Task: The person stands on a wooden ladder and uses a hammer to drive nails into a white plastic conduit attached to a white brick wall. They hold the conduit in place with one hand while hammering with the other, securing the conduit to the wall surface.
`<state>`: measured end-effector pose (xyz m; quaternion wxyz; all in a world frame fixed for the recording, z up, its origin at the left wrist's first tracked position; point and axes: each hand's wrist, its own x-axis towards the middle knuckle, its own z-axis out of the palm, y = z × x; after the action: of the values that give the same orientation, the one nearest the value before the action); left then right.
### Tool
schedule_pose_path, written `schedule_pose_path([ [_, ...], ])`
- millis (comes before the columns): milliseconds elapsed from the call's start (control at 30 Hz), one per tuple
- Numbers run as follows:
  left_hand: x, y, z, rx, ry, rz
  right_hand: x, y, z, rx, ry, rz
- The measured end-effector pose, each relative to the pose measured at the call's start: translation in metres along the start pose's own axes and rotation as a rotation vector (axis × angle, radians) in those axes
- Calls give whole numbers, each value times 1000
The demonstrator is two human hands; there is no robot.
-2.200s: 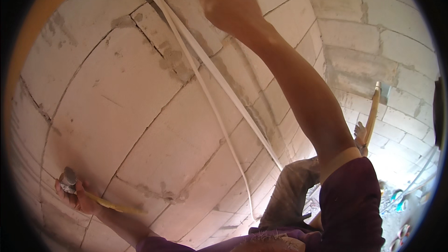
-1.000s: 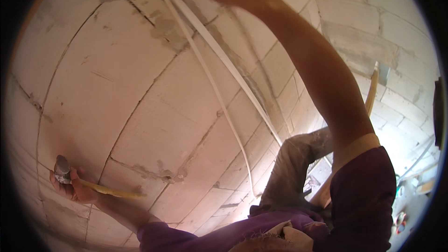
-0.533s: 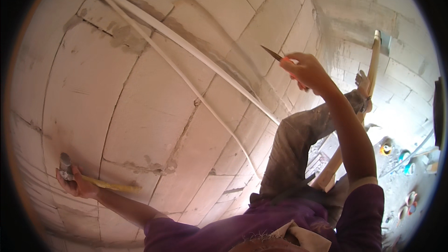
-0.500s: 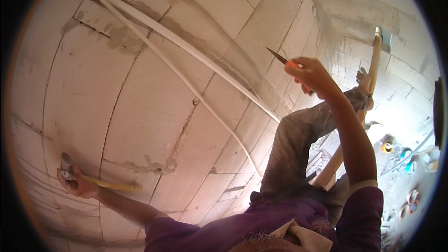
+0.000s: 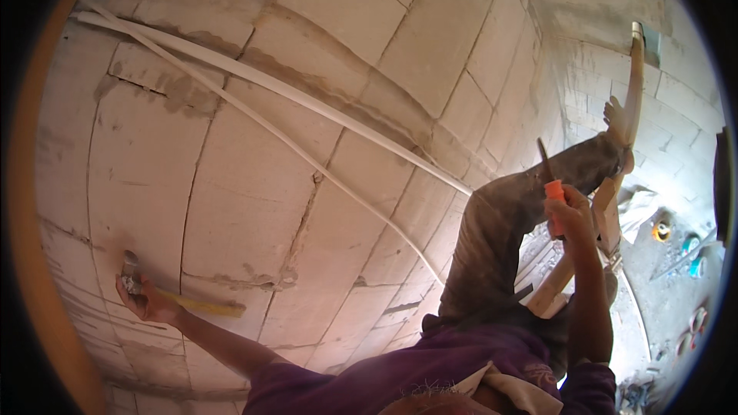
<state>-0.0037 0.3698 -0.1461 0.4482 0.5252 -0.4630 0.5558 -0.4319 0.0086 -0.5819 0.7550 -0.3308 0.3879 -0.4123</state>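
At the left, my left hand (image 5: 147,303) is closed on a hammer (image 5: 207,306). It grips near the metal head, and the yellow handle sticks out to the right along the block wall. On the right, my right hand (image 5: 573,211) is wrapped round the orange handle of a tool (image 5: 554,192). Its narrow dark blade points up, in front of my bent leg; whether it is a screwdriver, a knife or a chisel I cannot tell.
Two pale conduits (image 5: 307,107) run slantwise across the pale block wall (image 5: 254,207). A bare foot (image 5: 617,119) rests by a wooden pole (image 5: 636,84). Rubble, tape-like rolls (image 5: 661,230) and other small items lie on the floor (image 5: 653,300) below right.
My right hand has come down and to the right with the orange-handled tool, whose blade has turned more upright. My left hand keeps hold of the hammer. The view has shifted slightly.
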Motion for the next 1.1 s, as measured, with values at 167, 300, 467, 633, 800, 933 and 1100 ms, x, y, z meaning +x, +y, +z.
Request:
schedule_pose_path([
  [167,-8,11,13,-79,-133,-40,-26,14,-37,-64,86,-69],
  [300,-27,42,52,-111,-275,98,-56,24,-50,-142,97,1],
  [467,-33,64,92,-163,-324,-7,-68,50,-49,-319,113,70],
  [633,-15,27,94,-132,-450,-60,-61,76,-48,-700,148,-117],
  [800,-15,27,96,-180,-478,40,-43,106,-60,-814,147,-113],
  [933,-11,17,93,-78,-523,112,-38,124,-66,-827,199,-44],
  [1100,-7,-8,83,-39,-499,139,-45,142,-81,-920,279,28],
])
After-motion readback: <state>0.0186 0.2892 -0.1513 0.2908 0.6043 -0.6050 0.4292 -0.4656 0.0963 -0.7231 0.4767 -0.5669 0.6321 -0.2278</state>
